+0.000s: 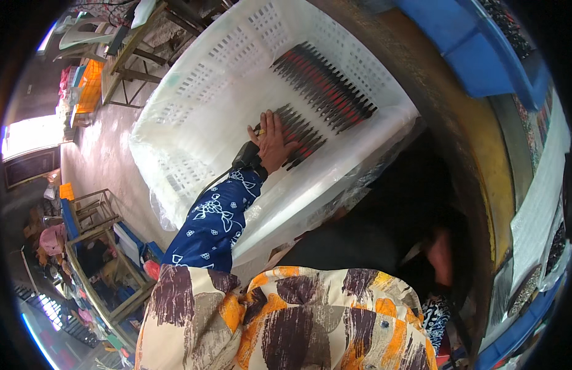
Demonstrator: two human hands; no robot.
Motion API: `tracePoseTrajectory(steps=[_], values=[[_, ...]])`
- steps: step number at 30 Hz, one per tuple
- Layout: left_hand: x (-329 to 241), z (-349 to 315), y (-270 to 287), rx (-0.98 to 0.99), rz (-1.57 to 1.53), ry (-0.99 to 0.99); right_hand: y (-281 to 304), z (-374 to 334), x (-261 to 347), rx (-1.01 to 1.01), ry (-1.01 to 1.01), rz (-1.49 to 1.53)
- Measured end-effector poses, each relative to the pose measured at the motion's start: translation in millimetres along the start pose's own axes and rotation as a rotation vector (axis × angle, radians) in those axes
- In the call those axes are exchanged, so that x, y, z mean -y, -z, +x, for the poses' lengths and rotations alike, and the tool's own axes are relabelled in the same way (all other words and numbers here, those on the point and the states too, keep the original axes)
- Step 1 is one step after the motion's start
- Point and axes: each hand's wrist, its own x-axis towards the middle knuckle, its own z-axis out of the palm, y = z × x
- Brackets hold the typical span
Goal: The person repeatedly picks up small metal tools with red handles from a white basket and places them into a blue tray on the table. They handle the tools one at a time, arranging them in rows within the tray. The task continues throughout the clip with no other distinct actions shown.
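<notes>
Patterned clothing (335, 324) foremost, dark pieces (304, 134) lie just right of left hand (273, 142).

The slender pieces (326, 86) are coloured black and red, and the crate (196, 120) around them is coloured white. The left sleeve (215, 216) is patterned with white flower outlines on navy blue, while the garment front (304, 327) is blotched with orange, dark purple-brown and taupe on cream; a bin (452, 43) is coloured blue.

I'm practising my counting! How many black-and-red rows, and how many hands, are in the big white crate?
Rows, the longer row and the shorter row: 2
Hands, just the left hand: 1
Total: 3
</notes>
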Motion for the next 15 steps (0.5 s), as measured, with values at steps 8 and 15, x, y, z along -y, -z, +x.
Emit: tracePoseTrajectory(steps=[8, 15], values=[[-4, 19, 16, -0.031, 0.028, -0.030, 11, -5, 20, -0.022, 0.088, 0.197], [-16, 57, 8, -0.062, 0.028, -0.071, -3, -6, 1, -0.121, 0.054, 0.139]])
